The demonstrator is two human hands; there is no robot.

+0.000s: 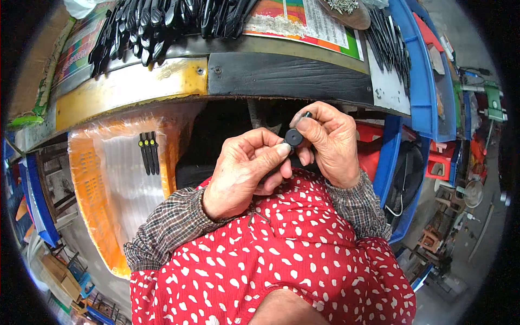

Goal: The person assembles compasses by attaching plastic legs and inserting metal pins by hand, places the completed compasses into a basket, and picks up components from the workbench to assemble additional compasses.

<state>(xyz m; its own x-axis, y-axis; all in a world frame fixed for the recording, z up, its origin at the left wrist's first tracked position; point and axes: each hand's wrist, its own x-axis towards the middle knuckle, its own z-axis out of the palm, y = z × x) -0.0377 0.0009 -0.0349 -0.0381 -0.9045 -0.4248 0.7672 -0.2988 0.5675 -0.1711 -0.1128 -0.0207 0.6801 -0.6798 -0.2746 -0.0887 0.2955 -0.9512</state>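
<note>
My left hand [244, 170] pinches a small round black part [293, 138] with a hole in its middle, thumb and forefinger at its edge. Right beside it, my right hand [327, 142] is closed, thumb against fingers, around a dark piece [307, 115] whose tip shows above the thumb. Whether this piece and the round part are joined is hidden by my fingers. Both hands are held in front of the workbench's edge, above the red and white patterned apron [238, 260] on my lap.
Black plastic handle-like parts [146, 24] lie heaped on the workbench [287, 73], with thinner black parts [390, 43] and a dish of small screws [344, 6] farther right. An orange basket [89, 184] with a plastic liner holds 3 black pieces [148, 153]. Blue bins [420, 70] stand at right.
</note>
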